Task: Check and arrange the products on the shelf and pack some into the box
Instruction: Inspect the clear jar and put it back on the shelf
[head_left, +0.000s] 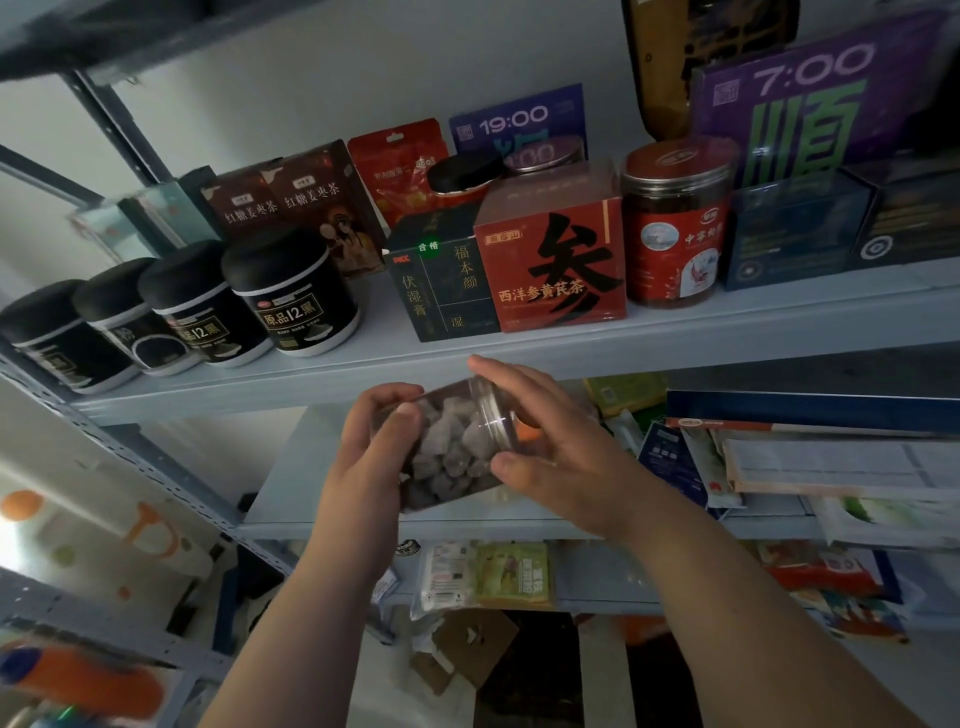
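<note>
hands (382, 447): bare | forearms (727, 608): bare, both visible

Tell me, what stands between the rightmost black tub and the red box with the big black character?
A dark green box, beside the red box; bare shelf separates it from the black tub. Head view shows it.

The black jar (293, 306) reads "原品12黑", the red box (550, 265) "西洋参黄芪茶" (beside one huge black character), the brown box (311, 208) "红糖姜枣茶". The rear purple box (519, 122) shows "19:00", the big purple box (800, 104) "7:00".
</note>
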